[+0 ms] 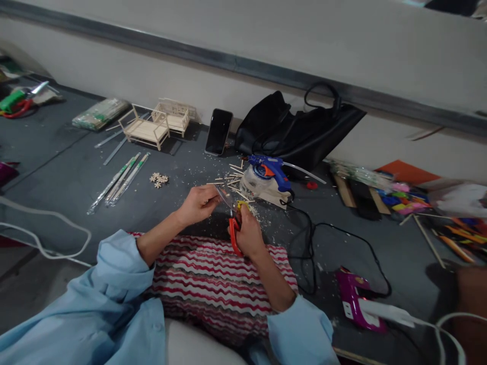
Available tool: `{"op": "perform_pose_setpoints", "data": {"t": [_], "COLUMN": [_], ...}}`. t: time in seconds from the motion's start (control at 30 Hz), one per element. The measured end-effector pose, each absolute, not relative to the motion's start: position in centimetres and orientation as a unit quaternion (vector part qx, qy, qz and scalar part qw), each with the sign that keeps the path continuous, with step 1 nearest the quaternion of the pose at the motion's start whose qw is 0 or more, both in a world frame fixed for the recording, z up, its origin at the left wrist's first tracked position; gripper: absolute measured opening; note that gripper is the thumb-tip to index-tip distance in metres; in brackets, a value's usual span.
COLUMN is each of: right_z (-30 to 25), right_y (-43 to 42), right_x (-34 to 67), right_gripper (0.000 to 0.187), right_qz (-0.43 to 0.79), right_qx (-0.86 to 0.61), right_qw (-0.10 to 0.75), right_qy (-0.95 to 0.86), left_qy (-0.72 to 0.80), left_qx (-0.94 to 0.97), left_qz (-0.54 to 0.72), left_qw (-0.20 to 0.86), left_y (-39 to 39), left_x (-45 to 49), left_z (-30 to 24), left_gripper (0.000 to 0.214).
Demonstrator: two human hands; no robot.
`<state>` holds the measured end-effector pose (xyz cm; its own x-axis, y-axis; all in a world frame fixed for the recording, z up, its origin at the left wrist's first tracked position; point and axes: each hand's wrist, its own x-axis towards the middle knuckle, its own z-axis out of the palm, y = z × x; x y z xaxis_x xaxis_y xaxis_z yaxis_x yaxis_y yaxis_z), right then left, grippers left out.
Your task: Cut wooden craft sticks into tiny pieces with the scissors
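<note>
In the head view, the right hand is wrapped round the handles of the scissors, held low over the counter edge. The left hand has its fingers curled in by the blades; whether they pinch anything, I cannot tell. Loose sticks lie just beyond, beside a jar and a blue glue gun.
</note>
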<state>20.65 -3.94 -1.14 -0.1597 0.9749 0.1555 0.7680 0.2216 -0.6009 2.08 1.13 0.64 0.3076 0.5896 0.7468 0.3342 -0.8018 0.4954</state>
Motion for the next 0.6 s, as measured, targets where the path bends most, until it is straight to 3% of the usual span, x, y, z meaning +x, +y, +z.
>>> {"op": "perform_pose_setpoints", "data": {"t": [0.27, 0.6], "right_z": [-1.39, -1.33], "right_y": [-4.01, -3.69], "right_x": [20.09, 20.72], "right_gripper": [0.017, 0.026], "right_qz": [0.179, 0.201], "right_qx": [-0.605, -0.589], "right_qw": [0.265, 0.260], "right_qy": [-0.729, -0.738], "left_qy": [0.311, 0.272], "left_qx": [0.796, 0.794], "left_qz": [0.501, 0.505], "left_qw": [0.134, 0.203], "left_y": [1.23, 1.67], "left_x": [1.99, 1.71], "left_z": [0.26, 0.05], "left_gripper": [0.021, 0.016]}}
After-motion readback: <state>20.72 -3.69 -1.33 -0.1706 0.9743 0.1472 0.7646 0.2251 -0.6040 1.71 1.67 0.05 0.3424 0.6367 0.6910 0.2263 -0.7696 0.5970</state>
